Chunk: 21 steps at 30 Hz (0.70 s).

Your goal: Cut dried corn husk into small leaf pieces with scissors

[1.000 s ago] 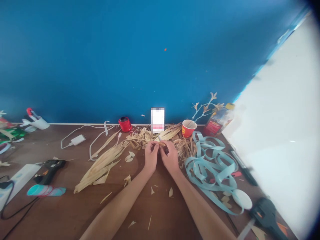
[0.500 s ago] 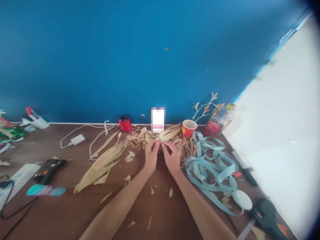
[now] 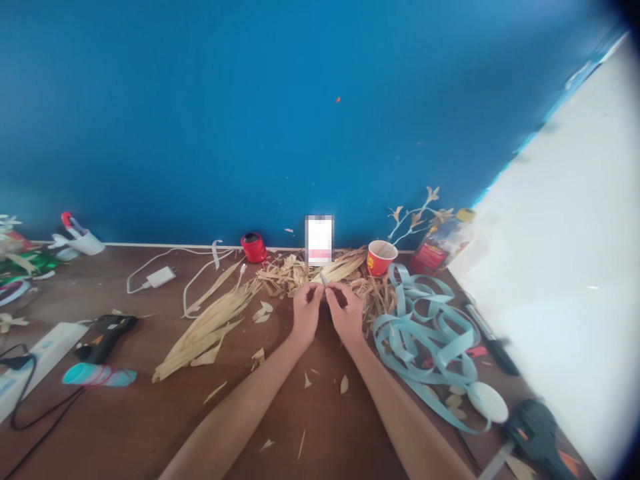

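Observation:
My left hand (image 3: 306, 310) and my right hand (image 3: 347, 312) meet above the middle of the brown table, fingertips pinched close together. Between them they hold a small, thin, pale grey piece (image 3: 323, 279) whose tip points up and away; its kind is too small to tell. Just beyond my fingers lies a heap of dry corn husks (image 3: 287, 273). A longer bundle of husk (image 3: 205, 333) stretches out to the left of my left hand. Loose pale-blue ribbon (image 3: 425, 333) lies in coils to the right of my right hand.
A blurred-out bright phone-like screen (image 3: 319, 239) stands against the blue wall. Around it are a red jar (image 3: 253, 247) and a paper cup (image 3: 382, 257) beside dried-flower stems (image 3: 413, 223). Glue guns (image 3: 107, 339) (image 3: 537, 437) lie at both sides, with a power strip (image 3: 40, 363) at left.
The whole view has shifted slightly, so things sit a little further right. Both hands stay together, and the small grey piece has turned a little in the fingertips.

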Tool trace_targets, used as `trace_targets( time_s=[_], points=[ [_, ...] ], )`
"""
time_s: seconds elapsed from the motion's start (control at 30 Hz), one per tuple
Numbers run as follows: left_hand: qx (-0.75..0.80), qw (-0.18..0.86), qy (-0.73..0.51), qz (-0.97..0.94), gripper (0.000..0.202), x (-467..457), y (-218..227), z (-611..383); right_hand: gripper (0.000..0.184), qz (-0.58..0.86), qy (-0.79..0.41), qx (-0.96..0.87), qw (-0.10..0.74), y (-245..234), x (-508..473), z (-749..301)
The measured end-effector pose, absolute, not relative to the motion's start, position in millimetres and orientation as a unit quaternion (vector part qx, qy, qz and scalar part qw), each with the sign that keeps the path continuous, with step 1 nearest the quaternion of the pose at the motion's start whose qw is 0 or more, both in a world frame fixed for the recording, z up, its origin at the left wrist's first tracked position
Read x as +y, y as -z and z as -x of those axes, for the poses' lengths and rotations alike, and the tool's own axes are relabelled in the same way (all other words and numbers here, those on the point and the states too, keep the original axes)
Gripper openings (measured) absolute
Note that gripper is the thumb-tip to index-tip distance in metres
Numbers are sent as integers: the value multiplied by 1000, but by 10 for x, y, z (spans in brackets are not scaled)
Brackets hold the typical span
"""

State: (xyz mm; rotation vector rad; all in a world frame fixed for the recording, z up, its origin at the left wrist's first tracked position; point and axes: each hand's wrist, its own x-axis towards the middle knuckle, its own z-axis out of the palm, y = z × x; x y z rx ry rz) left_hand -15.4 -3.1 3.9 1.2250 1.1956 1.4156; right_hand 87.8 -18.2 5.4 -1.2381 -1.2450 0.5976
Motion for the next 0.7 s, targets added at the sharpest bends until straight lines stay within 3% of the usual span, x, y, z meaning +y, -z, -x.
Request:
trace_targets(
  time_s=[0.7],
  points=[
    [470,467,-569,-487,30,-45,-70,131,19,495,-330,-495,633,23,-130,-893]
  ],
)
